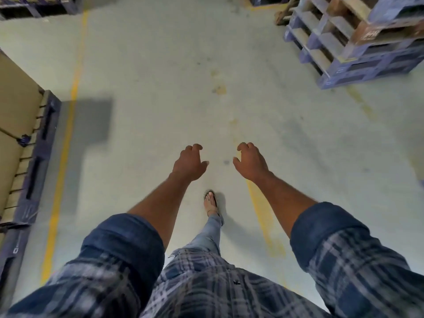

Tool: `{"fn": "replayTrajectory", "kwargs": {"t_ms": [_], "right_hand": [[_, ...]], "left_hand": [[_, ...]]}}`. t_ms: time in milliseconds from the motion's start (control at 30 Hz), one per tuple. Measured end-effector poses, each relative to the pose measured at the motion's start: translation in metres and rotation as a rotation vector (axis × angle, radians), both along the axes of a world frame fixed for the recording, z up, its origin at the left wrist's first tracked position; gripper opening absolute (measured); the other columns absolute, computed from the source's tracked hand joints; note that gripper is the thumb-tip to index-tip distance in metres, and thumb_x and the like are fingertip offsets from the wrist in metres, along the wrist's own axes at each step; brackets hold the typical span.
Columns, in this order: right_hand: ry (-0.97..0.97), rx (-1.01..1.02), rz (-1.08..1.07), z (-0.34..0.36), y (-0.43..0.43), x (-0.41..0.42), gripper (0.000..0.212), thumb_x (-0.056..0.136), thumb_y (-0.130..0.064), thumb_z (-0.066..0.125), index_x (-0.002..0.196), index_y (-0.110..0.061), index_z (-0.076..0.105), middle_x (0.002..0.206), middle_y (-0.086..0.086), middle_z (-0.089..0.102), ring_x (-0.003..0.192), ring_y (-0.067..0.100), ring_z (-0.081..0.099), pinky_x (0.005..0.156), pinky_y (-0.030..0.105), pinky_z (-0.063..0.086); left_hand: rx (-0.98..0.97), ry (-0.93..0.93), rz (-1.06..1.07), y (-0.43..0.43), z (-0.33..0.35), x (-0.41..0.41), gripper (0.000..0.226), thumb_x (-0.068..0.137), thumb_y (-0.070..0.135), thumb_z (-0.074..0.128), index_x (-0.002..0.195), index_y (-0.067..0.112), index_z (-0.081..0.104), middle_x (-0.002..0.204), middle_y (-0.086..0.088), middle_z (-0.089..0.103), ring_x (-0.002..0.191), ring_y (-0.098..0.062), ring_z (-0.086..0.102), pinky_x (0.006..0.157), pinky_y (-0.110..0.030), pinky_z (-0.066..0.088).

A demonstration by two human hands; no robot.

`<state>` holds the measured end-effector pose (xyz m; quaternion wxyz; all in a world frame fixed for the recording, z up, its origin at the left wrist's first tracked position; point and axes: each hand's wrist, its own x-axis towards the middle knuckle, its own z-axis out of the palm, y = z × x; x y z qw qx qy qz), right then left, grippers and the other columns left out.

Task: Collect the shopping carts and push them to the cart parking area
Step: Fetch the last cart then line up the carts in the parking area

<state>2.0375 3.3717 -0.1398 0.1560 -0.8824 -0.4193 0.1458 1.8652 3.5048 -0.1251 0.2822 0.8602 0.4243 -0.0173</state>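
Note:
No shopping cart is in view. My left hand (188, 163) and my right hand (250, 161) are both stretched out in front of me over the bare concrete floor, palms down, fingers loosely curled and apart, holding nothing. One foot in a sandal (211, 200) steps forward below the hands. My rolled-up plaid sleeves fill the bottom of the view.
A stack of blue and wooden pallets (358, 40) stands at the upper right. A loaded blue pallet with strapped cardboard (20, 138) lies along the left. Yellow floor lines (68, 125) mark an aisle of grey concrete (183, 88) between them. More pallets (39, 5) sit at the top left.

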Motion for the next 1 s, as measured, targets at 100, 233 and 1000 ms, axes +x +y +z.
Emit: {"fn": "replayTrajectory", "kwargs": {"t_ms": [100, 233, 1000], "right_hand": [[0.004, -0.027, 0.014, -0.016, 0.069, 0.066, 0.034, 0.093, -0.029, 0.058, 0.122, -0.011, 0.053, 0.120, 0.011, 0.053, 0.115, 0.032, 0.052, 0.090, 0.040, 0.047], [0.027, -0.081, 0.040, -0.016, 0.162, 0.151, 0.034, 0.093, -0.028, 0.058, 0.123, -0.012, 0.053, 0.121, 0.010, 0.053, 0.114, 0.031, 0.052, 0.091, 0.040, 0.046], [0.083, -0.064, 0.031, -0.020, 0.715, 0.676, 0.043, 0.091, -0.029, 0.060, 0.130, -0.012, 0.050, 0.126, 0.010, 0.046, 0.119, 0.030, 0.048, 0.091, 0.040, 0.048]], "left_hand": [[-0.019, 0.014, 0.003, 0.064, -0.019, 0.068, 0.059, 0.094, 0.038, 0.063, 0.144, 0.016, 0.039, 0.142, -0.011, 0.045, 0.130, -0.030, 0.044, 0.096, -0.046, 0.046], [-0.063, 0.077, 0.008, 0.155, -0.027, 0.156, 0.060, 0.094, 0.039, 0.063, 0.144, 0.016, 0.038, 0.142, -0.011, 0.045, 0.131, -0.030, 0.043, 0.097, -0.047, 0.046], [-0.166, -0.055, 0.067, 0.711, -0.002, 0.664, 0.069, 0.091, 0.036, 0.070, 0.147, 0.014, 0.036, 0.144, -0.015, 0.045, 0.132, -0.028, 0.048, 0.108, -0.046, 0.041]]}}
